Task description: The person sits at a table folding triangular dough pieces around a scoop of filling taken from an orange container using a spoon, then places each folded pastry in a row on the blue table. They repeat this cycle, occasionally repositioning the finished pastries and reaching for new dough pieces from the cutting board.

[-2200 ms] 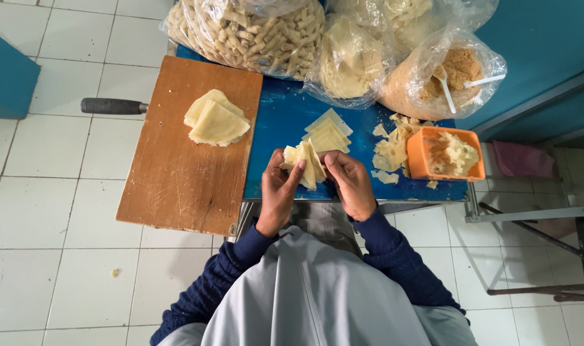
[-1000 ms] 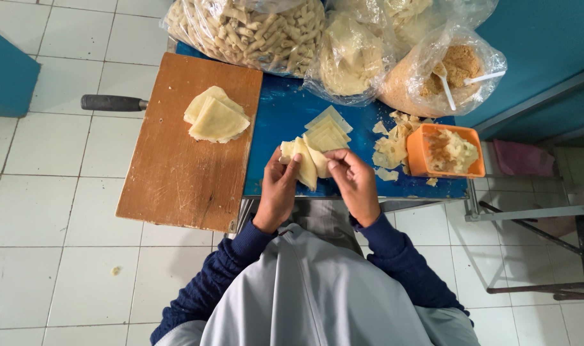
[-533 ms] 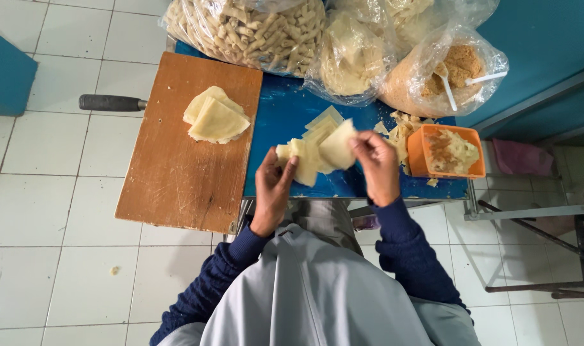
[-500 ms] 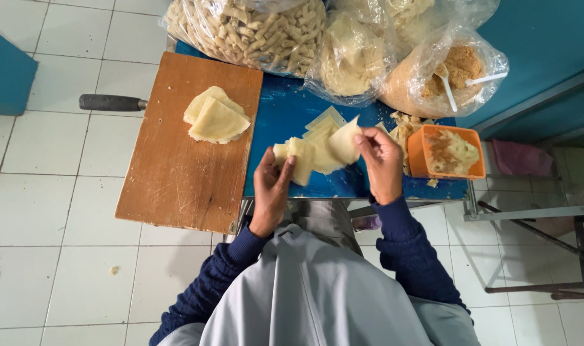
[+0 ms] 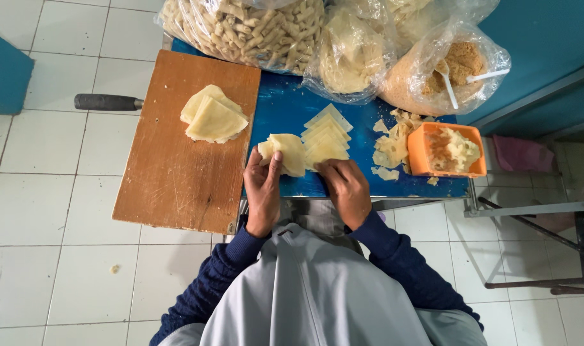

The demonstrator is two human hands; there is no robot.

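Blue table point(image 5: 285, 112): wrapper point(image 5: 285, 152) under left hand point(image 5: 263, 189), beside right hand point(image 5: 346, 189).

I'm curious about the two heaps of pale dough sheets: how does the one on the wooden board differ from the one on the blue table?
The pile on the wooden board is a loose heap lying untouched; the stack on the blue table is fanned in neat steps, with the right hand at its near edge. Both are thin, pale yellow sheets.

Blue table point(image 5: 285, 109) carries cutting board point(image 5: 170, 173), wrappers point(image 5: 324, 138), bags point(image 5: 343, 51).
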